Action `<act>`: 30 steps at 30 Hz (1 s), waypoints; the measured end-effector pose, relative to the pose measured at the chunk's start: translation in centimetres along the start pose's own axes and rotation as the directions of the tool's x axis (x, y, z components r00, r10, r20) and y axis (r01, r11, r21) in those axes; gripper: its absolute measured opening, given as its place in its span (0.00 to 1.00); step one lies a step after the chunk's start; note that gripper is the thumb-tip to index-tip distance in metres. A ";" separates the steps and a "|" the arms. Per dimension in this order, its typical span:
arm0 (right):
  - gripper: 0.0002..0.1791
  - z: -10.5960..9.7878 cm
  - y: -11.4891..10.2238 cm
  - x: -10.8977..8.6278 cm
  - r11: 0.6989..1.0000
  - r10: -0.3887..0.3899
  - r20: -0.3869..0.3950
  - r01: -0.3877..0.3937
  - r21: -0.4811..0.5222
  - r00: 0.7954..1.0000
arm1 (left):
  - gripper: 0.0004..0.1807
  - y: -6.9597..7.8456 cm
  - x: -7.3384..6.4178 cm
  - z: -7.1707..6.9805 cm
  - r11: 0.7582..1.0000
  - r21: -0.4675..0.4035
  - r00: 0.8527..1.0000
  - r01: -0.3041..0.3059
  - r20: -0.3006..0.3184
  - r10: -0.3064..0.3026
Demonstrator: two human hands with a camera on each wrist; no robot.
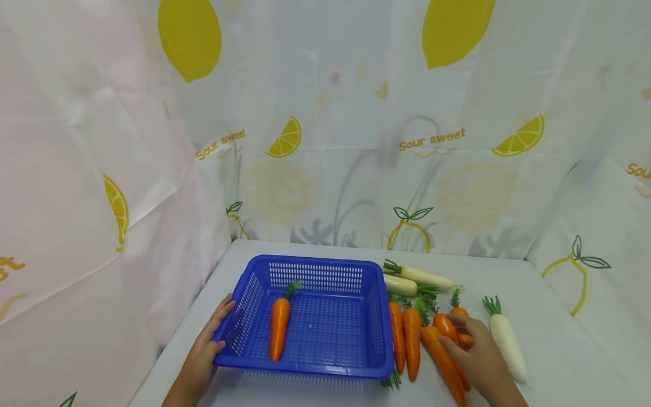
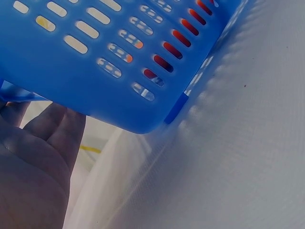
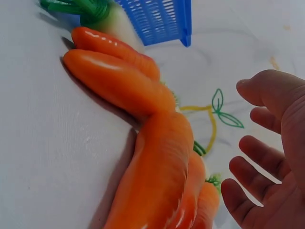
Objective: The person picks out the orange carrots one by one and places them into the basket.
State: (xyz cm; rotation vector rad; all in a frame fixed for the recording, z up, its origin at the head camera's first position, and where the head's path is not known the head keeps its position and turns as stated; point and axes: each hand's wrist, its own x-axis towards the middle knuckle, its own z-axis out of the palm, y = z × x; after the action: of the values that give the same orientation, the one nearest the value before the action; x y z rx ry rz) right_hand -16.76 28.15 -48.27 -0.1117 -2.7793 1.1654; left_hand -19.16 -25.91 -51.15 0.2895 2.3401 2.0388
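My left hand point(image 1: 202, 355) is at the left side of a blue plastic basket point(image 1: 304, 370), its fingers stretched along the rim and the thumb by the near corner. In the left wrist view, the fingertips of that hand point(image 2: 35, 157) disappear behind the basket's edge point(image 2: 109, 112). One carrot point(image 1: 279, 328) with a green top lies inside the basket, toward its left. Over a pile of carrots point(image 1: 441, 356) on the right is my right hand point(image 1: 480, 353), thumb and fingers spread apart. The right wrist view shows nothing between its fingers and a carrot point(image 3: 155, 167) beside it.
Two white radishes point(image 1: 427, 278) point(image 1: 399, 284) lie behind the carrots, and another white radish point(image 1: 508, 345) lies at the far right. Green leaves point(image 1: 391, 380) poke out by the basket's near right corner. A lemon-print cloth point(image 1: 325, 186) hangs around the white table point(image 1: 554, 339).
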 end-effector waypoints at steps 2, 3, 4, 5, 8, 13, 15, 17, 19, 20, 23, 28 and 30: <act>0.33 -0.3 0.6 0.1 1.000 -0.020 -0.005 0.019 -0.003 1.000 | 0.48 -0.1 0.0 0.0 1.000 -0.012 1.000 -0.017 0.006 0.017; 0.33 -0.5 0.8 0.1 1.000 -0.022 -0.007 0.022 -0.015 1.000 | 0.48 -0.1 0.0 -0.1 1.000 -0.018 1.000 -0.024 0.008 0.024; 0.33 -0.6 1.0 0.1 0.999 -0.020 -0.007 0.020 -0.025 1.000 | 0.48 -0.1 0.1 -0.1 0.999 -0.019 1.000 -0.029 0.009 0.029; 0.32 -0.7 1.2 0.1 0.999 -0.009 -0.003 0.009 -0.036 1.000 | 0.48 -0.1 0.1 -0.1 0.999 -0.022 1.000 -0.029 0.009 0.029; 0.34 -0.9 1.6 0.1 0.995 0.057 0.017 -0.055 -0.079 0.998 | 0.48 -0.2 0.2 -0.1 1.000 -0.018 1.000 -0.018 0.006 0.018; 0.36 -1.0 2.4 0.3 0.985 0.150 0.053 -0.144 -0.099 0.987 | 0.48 -0.2 0.2 0.0 1.000 -0.018 1.000 -0.001 -0.001 0.001; 0.35 -1.0 2.7 0.3 0.983 0.159 0.064 -0.152 -0.101 0.985 | 0.48 -0.2 0.1 0.0 1.000 -0.017 1.000 0.001 0.001 0.000; 0.35 -0.9 3.1 0.3 0.984 0.156 0.073 -0.148 -0.102 0.985 | 0.48 -0.2 0.1 0.0 1.000 -0.012 1.000 0.003 0.000 -0.003; 0.35 -0.8 3.5 0.3 0.984 0.152 0.082 -0.144 -0.103 0.985 | 0.48 -0.2 0.2 0.0 1.000 -0.007 1.000 0.005 -0.001 -0.005; 0.34 -0.8 3.7 0.3 0.984 0.150 0.086 -0.141 -0.105 0.985 | 0.48 -0.2 0.2 0.0 1.000 -0.005 1.000 0.006 -0.004 -0.006; 0.34 -0.7 4.3 0.4 0.984 0.150 0.098 -0.138 -0.113 0.984 | 0.48 -0.1 0.3 0.0 1.000 0.006 1.000 0.009 -0.009 -0.009; 0.33 -0.7 4.9 0.4 0.987 0.137 0.114 -0.126 -0.097 0.984 | 0.48 -0.2 0.2 -0.1 1.000 0.008 1.000 0.007 -0.004 -0.007; 0.32 -0.7 5.0 0.4 0.988 0.134 0.111 -0.123 -0.097 0.985 | 0.48 -0.2 0.2 -0.1 1.000 0.007 1.000 0.006 -0.004 -0.006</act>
State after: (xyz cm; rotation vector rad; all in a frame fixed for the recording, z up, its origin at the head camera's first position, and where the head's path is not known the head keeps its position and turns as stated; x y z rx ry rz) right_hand -16.98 32.17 -51.29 -0.2431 -2.9679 1.1082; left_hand -19.37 -26.01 -51.35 0.2789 2.3481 2.0304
